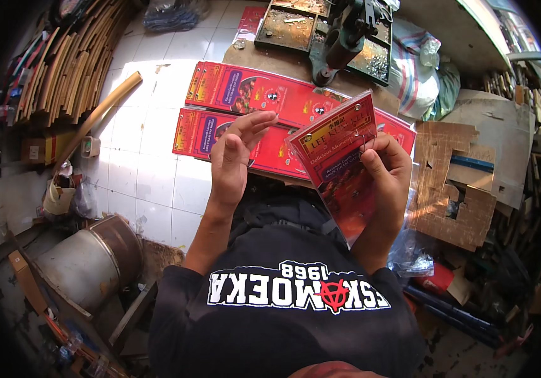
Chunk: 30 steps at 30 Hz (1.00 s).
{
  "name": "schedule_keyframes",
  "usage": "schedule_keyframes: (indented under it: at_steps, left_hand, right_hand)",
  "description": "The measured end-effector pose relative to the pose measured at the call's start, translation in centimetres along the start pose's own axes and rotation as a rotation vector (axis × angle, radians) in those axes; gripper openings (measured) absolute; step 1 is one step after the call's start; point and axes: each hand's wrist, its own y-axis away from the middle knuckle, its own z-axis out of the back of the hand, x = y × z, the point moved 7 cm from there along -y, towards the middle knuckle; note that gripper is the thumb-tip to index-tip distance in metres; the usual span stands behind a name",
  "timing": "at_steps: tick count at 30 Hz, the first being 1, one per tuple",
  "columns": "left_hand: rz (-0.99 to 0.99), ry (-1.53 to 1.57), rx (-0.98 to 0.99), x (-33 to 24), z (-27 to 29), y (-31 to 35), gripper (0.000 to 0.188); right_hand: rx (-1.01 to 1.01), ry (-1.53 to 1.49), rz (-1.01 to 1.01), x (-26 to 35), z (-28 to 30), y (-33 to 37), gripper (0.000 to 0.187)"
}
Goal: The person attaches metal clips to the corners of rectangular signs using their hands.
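Note:
My right hand (389, 167) pinches a glossy red printed card (341, 179) by its right edge, tilted up in front of my chest. A metal eyelet (308, 137) shows in the card's upper left corner. Something thin and dark lies by my thumb, too small to make out. Left of the card, my left hand (236, 154) is raised with its fingers apart, holding nothing. Beyond both hands lie two rows of similar red cards, a far stack (245, 88) and a near stack (198, 132), partly hidden by my left hand and the held card.
A dark metal hand press (343, 47) stands behind the stacks, between trays (289, 28) with small metal bits. White sacks (412, 69) and a cut cardboard sheet (441, 208) are at the right. Cardboard piles (62, 69), a curved tube (103, 110) and a metal drum (87, 261) are at the left.

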Motion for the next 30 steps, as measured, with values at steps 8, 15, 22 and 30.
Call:
schedule_keyframes:
  at_steps: [8,15,22,30]
  left_hand:
    - [0.141,-0.037,0.054,0.7,-3.5,1.5,0.040]
    - [0.046,-0.180,-0.059,0.0,-2.6,1.5,0.038]
    - [0.026,-0.097,-0.034,-0.1,-3.1,1.5,0.044]
    - [0.007,-0.082,0.054,0.1,-4.2,2.1,0.047]
  right_hand:
    - [0.075,0.074,-0.016,-1.3,-2.5,-0.3,0.010]
    - [-0.091,0.475,0.455,1.9,-2.2,-0.2,0.012]
    - [0.024,0.298,0.402,2.6,-4.2,0.7,0.018]
    - [0.104,0.249,0.344,1.9,-7.2,1.0,0.018]
